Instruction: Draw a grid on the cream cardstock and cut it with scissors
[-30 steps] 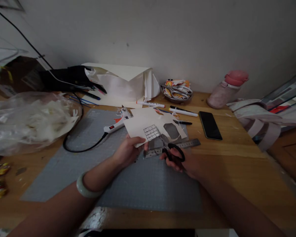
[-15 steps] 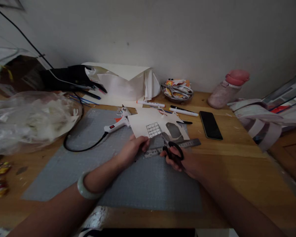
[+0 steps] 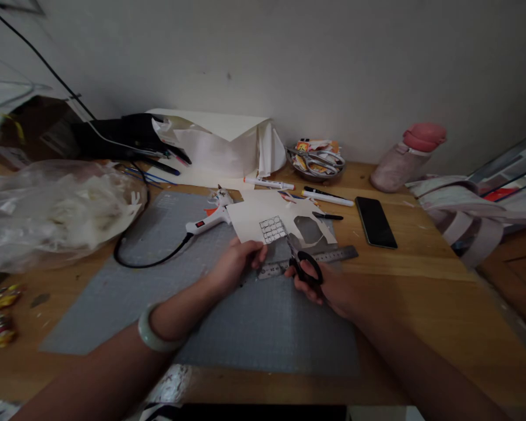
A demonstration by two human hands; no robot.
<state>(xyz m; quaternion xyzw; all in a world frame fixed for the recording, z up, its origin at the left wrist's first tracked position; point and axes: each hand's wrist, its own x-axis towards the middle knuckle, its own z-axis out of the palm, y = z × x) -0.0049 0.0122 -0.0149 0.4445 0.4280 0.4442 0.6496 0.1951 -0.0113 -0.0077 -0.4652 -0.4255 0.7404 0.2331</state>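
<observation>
A sheet of white paper [image 3: 251, 215] with a hole cut near its right side is pinched at its lower edge by my left hand [image 3: 239, 263]. On it is a small black-inked grid drawing [image 3: 272, 230]. My right hand [image 3: 319, 280] is closed round the black handles of a pair of scissors [image 3: 310, 264]. Their blades reach up to the paper just right of the drawing; whether they are parted is too small to tell. Beneath the scissors lies a metal ruler [image 3: 339, 254] on the grey cutting mat [image 3: 263, 333].
A white glue gun [image 3: 208, 222] with a black cord lies left of the paper. Markers [image 3: 328, 197] and a phone [image 3: 376, 222] are to the right. Behind stand a bowl [image 3: 316, 161] with more scissors and a pink bottle [image 3: 405, 158]. A plastic bag [image 3: 56, 216] fills the left.
Very little differs. The scissors and my right hand have shifted slightly at the paper's edge; the paper stays in my left hand. The whole view has moved a touch.
</observation>
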